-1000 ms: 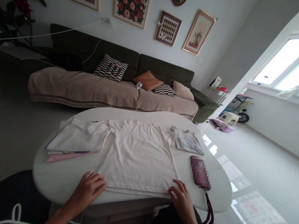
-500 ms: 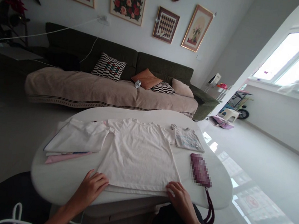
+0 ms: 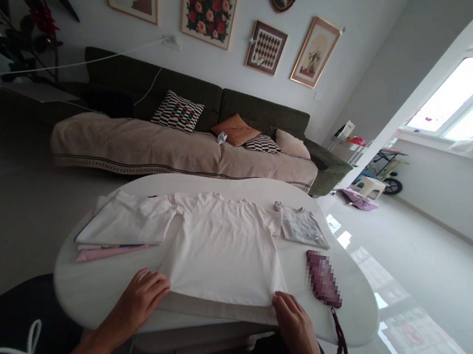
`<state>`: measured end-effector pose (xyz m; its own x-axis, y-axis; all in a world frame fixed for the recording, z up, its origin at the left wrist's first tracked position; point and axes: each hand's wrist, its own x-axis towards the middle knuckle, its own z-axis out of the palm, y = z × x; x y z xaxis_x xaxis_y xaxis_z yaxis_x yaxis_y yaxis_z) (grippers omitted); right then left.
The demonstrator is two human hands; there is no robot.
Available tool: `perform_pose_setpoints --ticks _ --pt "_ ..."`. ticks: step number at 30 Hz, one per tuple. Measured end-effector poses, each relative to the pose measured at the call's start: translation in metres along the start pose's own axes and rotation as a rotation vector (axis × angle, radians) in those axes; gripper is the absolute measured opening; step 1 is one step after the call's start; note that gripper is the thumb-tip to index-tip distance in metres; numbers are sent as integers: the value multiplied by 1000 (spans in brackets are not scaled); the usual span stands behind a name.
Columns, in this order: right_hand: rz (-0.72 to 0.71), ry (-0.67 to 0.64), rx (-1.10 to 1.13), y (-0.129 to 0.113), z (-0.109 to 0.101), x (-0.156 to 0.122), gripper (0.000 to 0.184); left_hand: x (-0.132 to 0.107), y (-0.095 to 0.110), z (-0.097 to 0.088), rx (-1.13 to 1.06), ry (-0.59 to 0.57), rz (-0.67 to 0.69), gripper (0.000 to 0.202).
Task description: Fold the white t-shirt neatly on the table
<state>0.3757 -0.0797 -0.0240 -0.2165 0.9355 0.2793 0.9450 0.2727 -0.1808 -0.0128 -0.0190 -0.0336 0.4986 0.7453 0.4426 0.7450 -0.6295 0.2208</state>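
A white T-shirt (image 3: pixel 226 251) lies spread on the white table (image 3: pixel 116 295), its collar toward the sofa and its hem toward me. My left hand (image 3: pixel 146 293) pinches the hem's left corner, and my right hand (image 3: pixel 291 318) grips the right corner. Between the hands the upper hem edge looks stretched straight and slightly raised, with a second layer of fabric showing beneath it. Left of the shirt sits a stack of folded clothes (image 3: pixel 128 221), white on top with pink below. A folded grey printed shirt (image 3: pixel 303 225) rests near the right sleeve.
A blurred-out purple item (image 3: pixel 323 277) with a dark strap (image 3: pixel 340 347) lies at the table's right, the strap hanging over the edge. Behind the table stands a green sofa (image 3: pixel 267 108) with a beige cover and cushions. My dark-clothed knees are under the near edge.
The shirt's upper hem layer has lifted a little and pulled taut between my hands, showing more of the layer underneath. My right hand has shifted slightly outward. The whole view has tilted slightly.
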Motion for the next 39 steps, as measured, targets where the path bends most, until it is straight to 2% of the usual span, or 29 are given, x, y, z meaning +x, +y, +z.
perform_pose_setpoints --ticks 5,9,11,14,17,19,23,25,27,29,32,34,36,39 --pt "-14 -60 59 -8 2 -8 24 -12 -1 8 0 11 65 19" --pt "7 -76 136 0 15 -14 21 -24 -3 18 -56 -17 33 22" --pt "107 -10 140 8 20 -15 20 -27 -7 20 -107 -39 -19 20" --pt "394 87 44 20 27 -10 27 -23 -18 25 -161 30 -210 21" --pt "556 19 14 28 33 4 25 -11 -26 34 -193 108 -424 28" --pt "579 -33 31 34 31 14 19 -3 -27 38 -230 66 -501 32" --pt "693 -60 3 57 19 20 13 0 -22 35 -320 -122 -593 34" --pt "677 -139 37 72 13 17 10 -3 -21 30 -322 -229 -607 34" --pt "615 -215 83 86 9 20 9 0 -20 25 -252 -249 -592 31" --pt "601 -201 64 97 7 33 13 17 -16 23 -155 -155 -550 28" --pt "614 -124 -25 110 11 77 20 70 -4 34 -97 7 -405 30" --pt "593 -115 -46 116 19 115 24 113 1 50 -54 18 -315 35" --pt "578 -110 -62 123 29 150 25 149 -1 69 18 -14 -315 40" --pt "594 -96 -92 136 44 189 25 174 -16 98 77 -37 -375 48"
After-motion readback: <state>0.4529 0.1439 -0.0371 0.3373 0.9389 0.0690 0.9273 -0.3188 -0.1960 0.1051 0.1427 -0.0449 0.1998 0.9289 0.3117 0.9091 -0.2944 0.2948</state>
